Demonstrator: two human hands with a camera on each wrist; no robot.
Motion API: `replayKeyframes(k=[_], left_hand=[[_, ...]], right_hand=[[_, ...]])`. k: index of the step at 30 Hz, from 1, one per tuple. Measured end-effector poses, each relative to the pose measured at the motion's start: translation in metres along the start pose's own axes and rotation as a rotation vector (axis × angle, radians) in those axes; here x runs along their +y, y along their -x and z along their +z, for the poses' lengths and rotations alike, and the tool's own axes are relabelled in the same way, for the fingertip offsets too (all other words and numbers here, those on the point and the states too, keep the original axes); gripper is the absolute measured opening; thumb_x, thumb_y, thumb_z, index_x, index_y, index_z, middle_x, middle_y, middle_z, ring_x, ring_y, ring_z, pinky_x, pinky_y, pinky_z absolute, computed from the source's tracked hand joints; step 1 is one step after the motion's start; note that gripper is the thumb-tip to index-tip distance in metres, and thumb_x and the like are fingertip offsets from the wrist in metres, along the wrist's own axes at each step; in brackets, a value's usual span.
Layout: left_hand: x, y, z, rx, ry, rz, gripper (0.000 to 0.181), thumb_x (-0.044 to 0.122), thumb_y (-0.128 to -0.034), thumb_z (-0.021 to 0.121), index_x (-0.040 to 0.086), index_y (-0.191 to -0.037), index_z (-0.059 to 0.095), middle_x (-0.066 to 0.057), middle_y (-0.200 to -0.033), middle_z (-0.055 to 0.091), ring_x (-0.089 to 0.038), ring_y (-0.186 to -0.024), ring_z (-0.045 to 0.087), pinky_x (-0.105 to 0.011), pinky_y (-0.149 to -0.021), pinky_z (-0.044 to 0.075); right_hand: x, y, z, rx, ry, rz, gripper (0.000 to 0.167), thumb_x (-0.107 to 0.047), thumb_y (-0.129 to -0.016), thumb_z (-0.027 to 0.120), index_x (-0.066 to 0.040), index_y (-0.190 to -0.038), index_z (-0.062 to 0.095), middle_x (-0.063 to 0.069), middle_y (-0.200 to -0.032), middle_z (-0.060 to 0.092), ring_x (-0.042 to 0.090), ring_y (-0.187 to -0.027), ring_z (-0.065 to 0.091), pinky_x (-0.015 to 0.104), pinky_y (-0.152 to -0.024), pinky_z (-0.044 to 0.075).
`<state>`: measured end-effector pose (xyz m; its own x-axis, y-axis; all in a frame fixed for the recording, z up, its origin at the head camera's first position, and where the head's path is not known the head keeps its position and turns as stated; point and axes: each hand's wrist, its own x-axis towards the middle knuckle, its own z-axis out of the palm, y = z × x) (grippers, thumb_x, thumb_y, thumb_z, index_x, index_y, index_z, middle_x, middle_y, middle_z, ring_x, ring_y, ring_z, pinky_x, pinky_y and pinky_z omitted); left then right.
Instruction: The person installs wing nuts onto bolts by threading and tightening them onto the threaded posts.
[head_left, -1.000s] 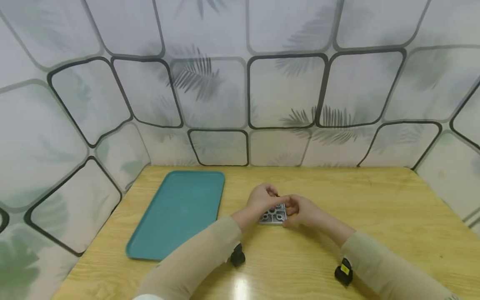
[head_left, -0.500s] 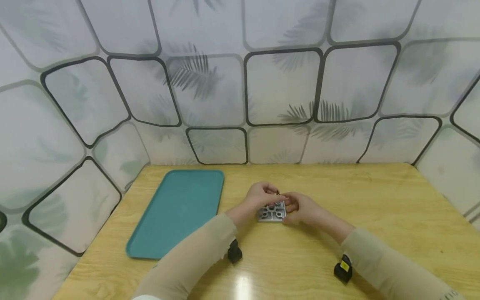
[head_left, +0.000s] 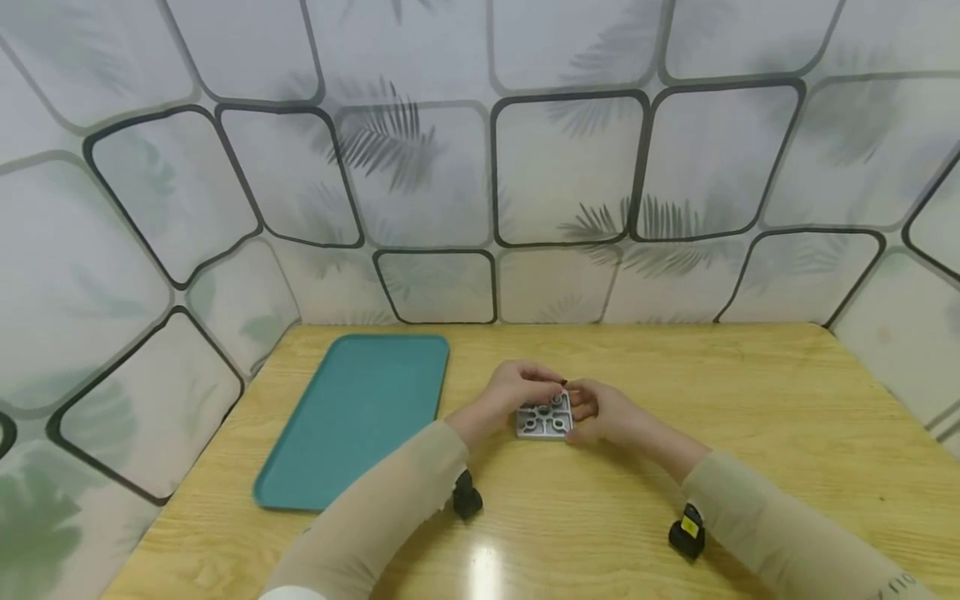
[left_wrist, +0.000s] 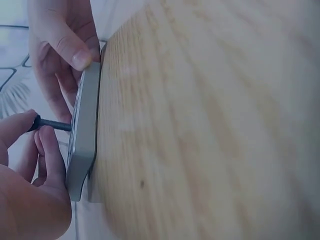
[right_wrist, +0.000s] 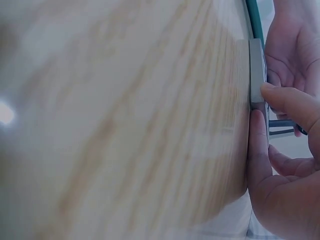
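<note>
A square grey metal plate (head_left: pixel 543 422) with round holes and ribs lies on the wooden table between both hands. My left hand (head_left: pixel 512 393) pinches a dark threaded screw (left_wrist: pixel 55 124) by its head; the screw stands against the ribbed face of the plate (left_wrist: pixel 86 120), and whether its tip is inside a hole cannot be told. My right hand (head_left: pixel 611 415) grips the plate's right side, its thumb on the near edge. In the right wrist view, a finger of the right hand (right_wrist: pixel 285 185) lies along the side of the plate (right_wrist: pixel 257 75).
A teal tray (head_left: pixel 360 421) lies on the left part of the wooden table (head_left: pixel 585 525). A patterned curtain (head_left: pixel 420 183) stands behind and beside the table. Black wrist cameras hang beneath both sleeves.
My left hand has shifted slightly at the plate's far edge, showing more of its ribbed face. The right hand keeps its grip. The head view has tilted a little.
</note>
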<state>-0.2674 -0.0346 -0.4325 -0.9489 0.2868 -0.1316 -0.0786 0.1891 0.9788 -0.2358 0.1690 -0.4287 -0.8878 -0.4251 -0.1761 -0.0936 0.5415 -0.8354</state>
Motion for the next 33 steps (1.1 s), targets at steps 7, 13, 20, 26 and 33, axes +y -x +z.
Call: replayKeyframes(k=[7, 13, 20, 26, 33], left_hand=[[-0.001, -0.002, -0.001, -0.009, 0.044, 0.002, 0.023, 0.003, -0.0962, 0.076, -0.008, -0.117, 0.075, -0.021, -0.114, 0.078, -0.006, -0.077, 0.071, -0.027, -0.083, 0.064], [0.000, -0.002, 0.000, -0.009, 0.054, -0.001, 0.023, 0.003, -0.0980, 0.074, -0.008, -0.118, 0.076, -0.022, -0.120, 0.077, -0.008, -0.084, 0.073, -0.027, -0.085, 0.064], [0.001, -0.001, 0.000, -0.007, -0.027, 0.005, 0.032, 0.012, -0.0926, 0.083, 0.003, -0.122, 0.077, -0.006, -0.099, 0.075, -0.008, -0.083, 0.064, -0.021, -0.079, 0.056], [0.003, 0.001, 0.013, 0.115, -0.098, 0.005, 0.030, 0.018, -0.0870, 0.090, 0.005, -0.109, 0.075, 0.000, -0.086, 0.065, -0.010, -0.076, 0.058, -0.020, -0.070, 0.050], [0.002, 0.003, 0.021, 0.195, -0.148, 0.023, 0.026, 0.017, -0.0833, 0.093, 0.008, -0.091, 0.069, 0.003, -0.080, 0.060, -0.010, -0.074, 0.053, -0.020, -0.066, 0.044]], right_hand=[[0.001, -0.001, -0.001, -0.009, -0.005, 0.000, 0.083, -0.001, -0.086, 0.085, 0.014, -0.153, 0.039, 0.030, -0.138, 0.059, 0.036, -0.119, 0.066, 0.038, -0.094, 0.059], [0.000, -0.001, -0.001, -0.015, -0.016, 0.006, 0.084, -0.001, -0.086, 0.085, 0.013, -0.154, 0.038, 0.030, -0.139, 0.058, 0.036, -0.119, 0.065, 0.035, -0.092, 0.059], [0.003, -0.003, -0.001, -0.011, -0.021, 0.014, 0.083, -0.003, -0.086, 0.086, 0.010, -0.154, 0.041, 0.028, -0.139, 0.059, 0.033, -0.119, 0.065, 0.037, -0.095, 0.058], [0.002, 0.000, -0.001, -0.004, -0.007, 0.001, 0.080, -0.002, -0.085, 0.086, 0.011, -0.151, 0.042, 0.028, -0.137, 0.058, 0.037, -0.120, 0.065, 0.037, -0.093, 0.059], [-0.001, 0.001, 0.000, 0.005, 0.010, -0.004, 0.081, -0.002, -0.085, 0.087, 0.011, -0.151, 0.043, 0.029, -0.136, 0.057, 0.037, -0.120, 0.065, 0.039, -0.094, 0.059]])
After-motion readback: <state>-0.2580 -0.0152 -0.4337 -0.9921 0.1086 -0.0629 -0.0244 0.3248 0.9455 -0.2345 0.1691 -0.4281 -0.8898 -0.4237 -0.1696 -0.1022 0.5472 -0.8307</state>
